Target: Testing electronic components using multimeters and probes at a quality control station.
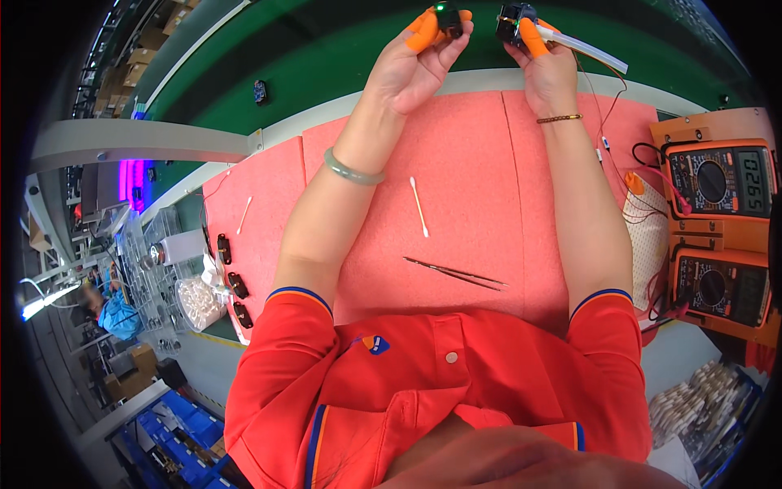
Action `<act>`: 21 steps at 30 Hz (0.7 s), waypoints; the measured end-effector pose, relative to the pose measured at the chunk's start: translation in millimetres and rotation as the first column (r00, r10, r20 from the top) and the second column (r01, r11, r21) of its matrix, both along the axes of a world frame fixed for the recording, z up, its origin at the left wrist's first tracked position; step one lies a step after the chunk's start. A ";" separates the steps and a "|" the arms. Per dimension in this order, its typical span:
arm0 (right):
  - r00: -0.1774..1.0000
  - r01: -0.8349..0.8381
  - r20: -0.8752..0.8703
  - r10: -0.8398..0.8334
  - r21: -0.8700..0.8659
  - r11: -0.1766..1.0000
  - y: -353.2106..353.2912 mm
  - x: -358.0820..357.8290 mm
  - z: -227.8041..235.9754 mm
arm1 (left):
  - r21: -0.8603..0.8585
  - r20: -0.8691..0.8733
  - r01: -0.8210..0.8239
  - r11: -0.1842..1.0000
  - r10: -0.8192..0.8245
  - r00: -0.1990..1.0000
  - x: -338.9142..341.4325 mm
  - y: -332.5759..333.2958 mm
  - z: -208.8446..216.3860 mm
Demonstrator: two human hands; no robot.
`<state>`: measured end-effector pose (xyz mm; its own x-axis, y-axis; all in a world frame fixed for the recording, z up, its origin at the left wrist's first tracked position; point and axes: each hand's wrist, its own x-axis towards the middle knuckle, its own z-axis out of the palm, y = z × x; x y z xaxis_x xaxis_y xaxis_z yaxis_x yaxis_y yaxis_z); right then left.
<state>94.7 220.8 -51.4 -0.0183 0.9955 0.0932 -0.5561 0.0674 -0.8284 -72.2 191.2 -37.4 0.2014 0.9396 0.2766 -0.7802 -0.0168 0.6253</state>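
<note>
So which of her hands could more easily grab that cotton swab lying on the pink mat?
Probably the left hand: the cotton swab lies just beside that forearm. Both hands are busy, though; the right hand also pinches a small black part with wires trailing.

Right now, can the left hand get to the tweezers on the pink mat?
Probably not at once: the left hand is pinching a small black part far from the tweezers. Nothing lies over them, though.

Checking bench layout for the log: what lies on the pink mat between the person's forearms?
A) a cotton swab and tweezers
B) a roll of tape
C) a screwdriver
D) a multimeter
A: a cotton swab and thin tweezers lie on the pink mat between the forearms; the multimeters sit off to the right.
</note>
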 end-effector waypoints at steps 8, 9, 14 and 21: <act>0.995 0.097 -0.008 -0.098 -0.055 0.994 1.4 3.8 0.8 | 0.490 -0.871 -0.265 0.830 0.460 -0.171 29.8 38.8 -14.9; 0.995 0.101 -0.012 -0.101 -0.047 0.994 -0.7 7.5 2.8 | 0.498 -0.867 -0.279 0.821 0.460 -0.194 20.4 37.3 -13.5; 0.993 0.116 0.027 -0.114 -0.062 0.991 7.1 15.3 -9.3 | 0.810 -0.448 -0.049 0.585 0.564 -0.694 -12.9 -3.2 37.2; 0.979 0.028 0.202 -0.022 -0.023 0.999 0.0 -2.8 3.7 | 0.519 -0.271 -0.007 0.855 0.157 -0.950 -205.8 -63.0 17.5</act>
